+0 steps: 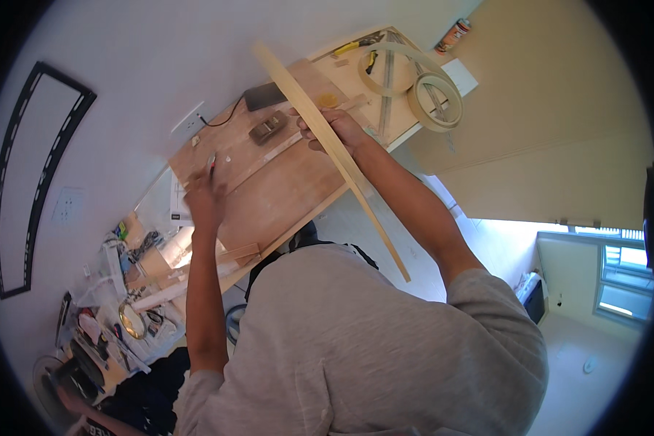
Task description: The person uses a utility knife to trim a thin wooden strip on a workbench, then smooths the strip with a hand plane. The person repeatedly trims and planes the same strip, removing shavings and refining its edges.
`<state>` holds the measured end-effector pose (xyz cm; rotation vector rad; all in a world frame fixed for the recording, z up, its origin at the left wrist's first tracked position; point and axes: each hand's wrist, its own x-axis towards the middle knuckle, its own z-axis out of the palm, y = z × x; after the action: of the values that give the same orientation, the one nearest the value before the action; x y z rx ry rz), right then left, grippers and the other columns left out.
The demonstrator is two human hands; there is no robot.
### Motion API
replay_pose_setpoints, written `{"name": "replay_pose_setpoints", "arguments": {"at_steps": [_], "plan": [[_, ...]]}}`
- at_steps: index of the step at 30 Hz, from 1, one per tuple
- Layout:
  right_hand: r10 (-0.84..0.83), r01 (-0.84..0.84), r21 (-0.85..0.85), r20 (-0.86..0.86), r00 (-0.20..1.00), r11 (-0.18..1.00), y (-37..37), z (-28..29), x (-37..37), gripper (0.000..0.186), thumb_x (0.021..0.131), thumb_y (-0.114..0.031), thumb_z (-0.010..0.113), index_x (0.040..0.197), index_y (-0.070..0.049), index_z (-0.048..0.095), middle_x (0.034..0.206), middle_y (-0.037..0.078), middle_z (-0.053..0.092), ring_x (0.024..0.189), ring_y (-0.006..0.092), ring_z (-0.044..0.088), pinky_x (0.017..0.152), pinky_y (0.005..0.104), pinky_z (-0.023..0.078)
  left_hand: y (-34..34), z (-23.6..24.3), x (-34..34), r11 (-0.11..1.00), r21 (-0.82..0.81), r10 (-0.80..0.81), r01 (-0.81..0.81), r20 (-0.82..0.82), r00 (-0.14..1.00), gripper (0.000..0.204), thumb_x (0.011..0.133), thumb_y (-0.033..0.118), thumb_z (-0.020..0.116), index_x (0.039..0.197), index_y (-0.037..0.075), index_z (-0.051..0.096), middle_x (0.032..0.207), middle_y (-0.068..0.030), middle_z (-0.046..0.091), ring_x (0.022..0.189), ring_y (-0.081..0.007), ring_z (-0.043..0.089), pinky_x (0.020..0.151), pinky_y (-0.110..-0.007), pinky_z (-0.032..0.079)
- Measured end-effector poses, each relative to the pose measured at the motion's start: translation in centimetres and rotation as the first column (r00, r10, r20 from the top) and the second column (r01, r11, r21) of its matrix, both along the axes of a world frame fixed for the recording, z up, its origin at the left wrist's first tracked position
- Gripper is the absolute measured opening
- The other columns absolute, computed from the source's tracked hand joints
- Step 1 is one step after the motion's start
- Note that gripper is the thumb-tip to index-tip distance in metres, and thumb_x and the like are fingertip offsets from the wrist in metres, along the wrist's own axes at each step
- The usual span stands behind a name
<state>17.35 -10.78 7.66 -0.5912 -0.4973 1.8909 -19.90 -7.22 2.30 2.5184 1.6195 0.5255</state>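
Observation:
My right hand (341, 129) is closed around a long, thin strip of pale wood (311, 115), which slants across the view from the upper middle down to the right. Over the left part of the wooden workbench (291, 189) is my left hand (206, 195), its fingers smeared by motion. By its fingertips is a small slim tool with a red part (212, 167); whether the hand holds it cannot be made out. A wooden hand plane (268, 127) rests on the bench between my hands. Behind it lies a dark box with a cable (263, 97).
Coiled pale edging strips (436, 103) and a yellow-and-black tool (356, 46) lie at the bench's far right, with a canister (453, 35) beyond. Tools and clutter (131, 320) crowd the lower left, near another person's arm (87, 408). A wall socket (189, 125) is behind the bench.

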Motion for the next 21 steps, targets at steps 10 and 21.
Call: {"name": "replay_pose_setpoints", "arguments": {"at_steps": [10, 21], "plan": [[0.003, -0.014, 0.08, 0.128, 0.992, 0.997, -0.9, 3.8, -4.4, 0.033, 0.098, -0.008, 0.063, 0.131, -0.003, 0.063, 0.098, 0.006, 0.07, 0.077, 0.0119, 0.068, 0.063, 0.0246, 0.057, -1.6, 10.7, 14.8, 0.709, -0.494, 0.204, 0.504, 0.827, 0.524, 0.056, 0.092, 0.03, 0.082, 0.132, -0.001, 0.06, 0.095, -0.0032, 0.067, 0.073, -0.0093, 0.063, 0.058, -0.023, 0.049], [0.067, -0.08, 0.061, 0.193, 0.979, 0.995, -2.8, 2.2, -6.9, 0.024, 0.097, -0.005, 0.063, 0.121, -0.005, 0.063, 0.095, 0.003, 0.07, 0.073, 0.0093, 0.069, 0.063, 0.0228, 0.058, 2.1, 11.4, 9.2, 0.433, -0.676, 0.542, 0.596, 0.724, 0.427, 0.029, 0.1, 0.035, 0.073, 0.096, 0.007, 0.068, 0.077, -0.002, 0.065, 0.063, -0.0105, 0.062, 0.055, -0.025, 0.047]]}}
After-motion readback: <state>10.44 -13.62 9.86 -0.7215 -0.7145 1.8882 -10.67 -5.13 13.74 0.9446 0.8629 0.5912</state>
